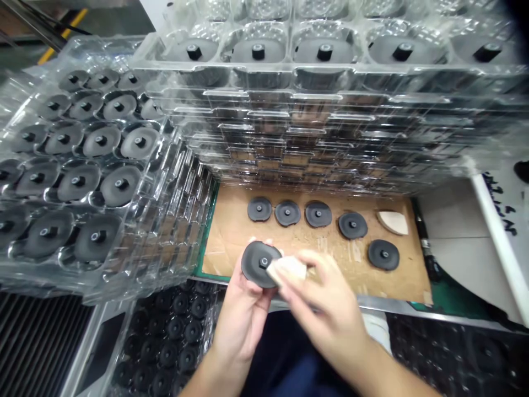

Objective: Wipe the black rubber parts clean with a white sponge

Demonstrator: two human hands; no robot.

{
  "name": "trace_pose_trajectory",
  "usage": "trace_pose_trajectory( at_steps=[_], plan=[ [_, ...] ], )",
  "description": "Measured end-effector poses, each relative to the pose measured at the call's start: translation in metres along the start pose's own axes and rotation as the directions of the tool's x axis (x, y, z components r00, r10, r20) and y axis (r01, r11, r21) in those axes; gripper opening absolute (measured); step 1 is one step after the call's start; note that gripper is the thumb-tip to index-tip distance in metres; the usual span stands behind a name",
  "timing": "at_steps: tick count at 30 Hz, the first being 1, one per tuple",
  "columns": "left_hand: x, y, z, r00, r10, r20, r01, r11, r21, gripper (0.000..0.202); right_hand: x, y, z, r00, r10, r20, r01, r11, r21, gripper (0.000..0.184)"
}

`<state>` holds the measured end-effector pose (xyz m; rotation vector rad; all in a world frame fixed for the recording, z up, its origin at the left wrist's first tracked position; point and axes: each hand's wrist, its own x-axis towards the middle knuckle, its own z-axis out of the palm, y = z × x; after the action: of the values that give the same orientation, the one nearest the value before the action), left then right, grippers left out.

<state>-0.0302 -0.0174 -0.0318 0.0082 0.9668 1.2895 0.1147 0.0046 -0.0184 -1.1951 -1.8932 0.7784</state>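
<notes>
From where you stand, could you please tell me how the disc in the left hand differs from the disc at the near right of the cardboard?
The held disc is tilted up in the left hand, while the cardboard disc lies on the cardboard. A white pad in the right hand touches the held disc; nothing touches the cardboard disc. Both are round and dark grey, with a central stud.

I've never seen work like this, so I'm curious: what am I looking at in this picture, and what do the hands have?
This picture comes from a camera worn on a person's head, looking down at their own two hands. The left hand holds a black round disc with a small stud at its centre. The right hand holds a pale pad against the disc's face. More discs lie on a brown cardboard sheet ahead, beside a second pale pad. Stacked clear plastic trays hold further discs in moulded pockets.
</notes>
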Motion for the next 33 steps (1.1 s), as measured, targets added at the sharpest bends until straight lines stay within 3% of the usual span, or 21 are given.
trace_pose_trajectory(
  at_steps=[3, 9, 13, 17, 21, 27, 33],
  plan=[
    [-0.007, -0.001, 0.002, 1.0, -0.005, 0.005, 0.005, 1.0, 0.015, 0.057, -0.001, -0.011, 0.0, 0.995, -0.092, 0.033, 0.093, 0.995, -0.035, 0.026],
    [-0.012, -0.003, 0.003, 0.999, -0.014, 0.04, 0.014, 1.0, 0.002, 0.053, -0.004, -0.009, -0.005, 0.992, -0.118, 0.038, 0.12, 0.992, -0.045, 0.028],
    [-0.011, -0.001, 0.005, 0.999, 0.015, 0.047, -0.015, 1.0, 0.012, 0.053, -0.003, -0.009, -0.006, 0.995, -0.092, -0.025, 0.088, 0.988, -0.125, 0.026],
    [-0.011, 0.002, 0.007, 0.999, 0.003, 0.051, -0.004, 1.0, 0.02, 0.055, -0.003, -0.01, -0.007, 0.99, -0.14, 0.02, 0.141, 0.988, -0.056, 0.028],
    [-0.012, 0.001, 0.008, 0.998, 0.008, 0.055, -0.01, 0.999, 0.034, 0.056, -0.003, -0.01, -0.008, 0.995, -0.084, -0.048, 0.077, 0.989, -0.127, 0.027],
    [-0.011, 0.003, 0.01, 0.997, -0.017, 0.077, 0.014, 0.999, 0.039, 0.054, -0.006, -0.008, -0.012, 0.993, -0.11, -0.035, 0.106, 0.99, -0.095, 0.025],
    [-0.013, 0.003, 0.011, 0.975, -0.16, 0.151, 0.15, 0.986, 0.079, 0.057, 0.001, 0.004, -0.025, 0.994, -0.109, 0.011, 0.11, 0.99, -0.094, 0.029]
  ],
)
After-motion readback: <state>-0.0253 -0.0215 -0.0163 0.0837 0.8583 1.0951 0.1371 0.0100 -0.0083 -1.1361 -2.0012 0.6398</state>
